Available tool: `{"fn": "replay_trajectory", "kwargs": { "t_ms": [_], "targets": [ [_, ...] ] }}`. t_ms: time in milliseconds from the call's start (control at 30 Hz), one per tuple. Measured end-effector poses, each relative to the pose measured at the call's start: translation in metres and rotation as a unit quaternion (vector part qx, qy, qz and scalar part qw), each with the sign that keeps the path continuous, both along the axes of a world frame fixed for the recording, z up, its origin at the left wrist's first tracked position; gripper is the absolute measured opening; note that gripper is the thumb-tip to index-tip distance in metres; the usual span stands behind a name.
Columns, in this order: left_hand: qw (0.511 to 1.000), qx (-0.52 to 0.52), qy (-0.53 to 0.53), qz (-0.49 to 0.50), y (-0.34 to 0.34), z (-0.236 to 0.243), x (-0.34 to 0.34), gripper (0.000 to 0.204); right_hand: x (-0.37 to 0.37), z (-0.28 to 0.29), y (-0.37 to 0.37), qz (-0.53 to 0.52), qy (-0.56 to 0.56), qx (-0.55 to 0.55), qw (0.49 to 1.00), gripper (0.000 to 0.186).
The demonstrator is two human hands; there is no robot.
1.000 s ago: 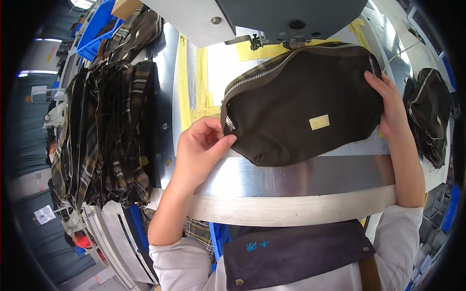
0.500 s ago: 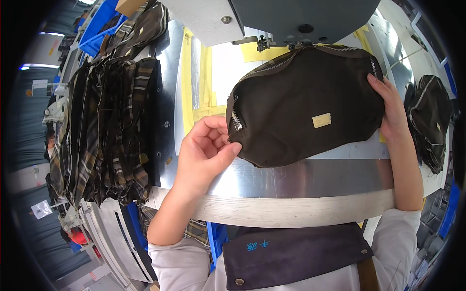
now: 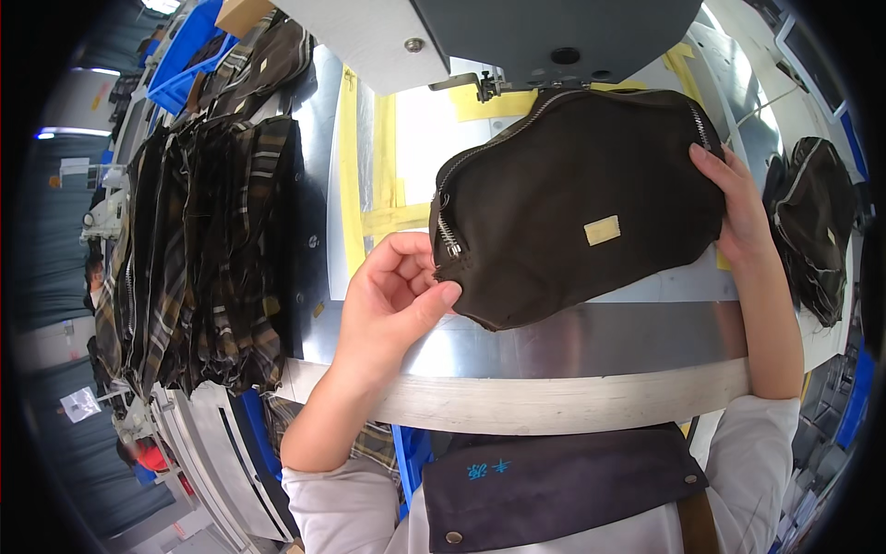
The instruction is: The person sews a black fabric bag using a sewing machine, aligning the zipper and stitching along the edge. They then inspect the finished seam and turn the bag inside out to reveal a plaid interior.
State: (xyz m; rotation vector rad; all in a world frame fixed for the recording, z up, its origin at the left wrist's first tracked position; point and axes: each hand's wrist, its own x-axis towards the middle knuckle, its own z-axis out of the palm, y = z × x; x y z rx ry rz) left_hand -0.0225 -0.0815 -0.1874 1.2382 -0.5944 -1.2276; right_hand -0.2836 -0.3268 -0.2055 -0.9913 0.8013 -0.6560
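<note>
A dark brown fabric pouch [image 3: 544,222] with a metal zipper along its curved upper edge spreads between my two hands. On its face sits a small cream label [image 3: 602,230]. My left hand [image 3: 392,300] pinches the lower left corner, close to the zipper's end, thumb on top and fingers curled behind. My right hand [image 3: 736,203] grips the right side, its thumb on the front and the other fingers hidden behind the cloth. The pouch's upper edge lies right under the head of a grey sewing machine [image 3: 554,42], whose needle area is covered by the fabric.
A thick stack of dark and plaid fabric pieces [image 3: 198,249] lies left on the metal table [image 3: 554,342]. More brown pouches [image 3: 812,231] lie at the right. A blue bin [image 3: 189,65] stands far left. Yellow tape [image 3: 351,166] borders a white sheet.
The pouch has tilted slightly, its left lower corner dropping a little, and both hands have moved with it. The whole view has shifted a bit. Both hands keep their grip.
</note>
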Motion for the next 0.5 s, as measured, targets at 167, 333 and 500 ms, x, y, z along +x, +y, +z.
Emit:
{"fn": "replay_trajectory", "kwargs": {
  "t_ms": [167,333,500],
  "targets": [
    [0.996,0.000,-0.080,0.025,-0.006,-0.014,0.007,0.033,0.003,0.004,0.010,0.032,-0.055,-0.007,0.998,0.041],
    [0.982,-0.037,-0.183,0.014,-0.013,-0.027,0.038,0.024,-0.001,0.007,-0.009,0.484,-0.292,-0.185,0.804,0.024],
    [0.924,-0.135,-0.353,0.061,-0.024,-0.022,0.060,0.017,0.006,0.048,0.045,0.605,-0.195,-0.267,0.724,0.023]
  ]
}}
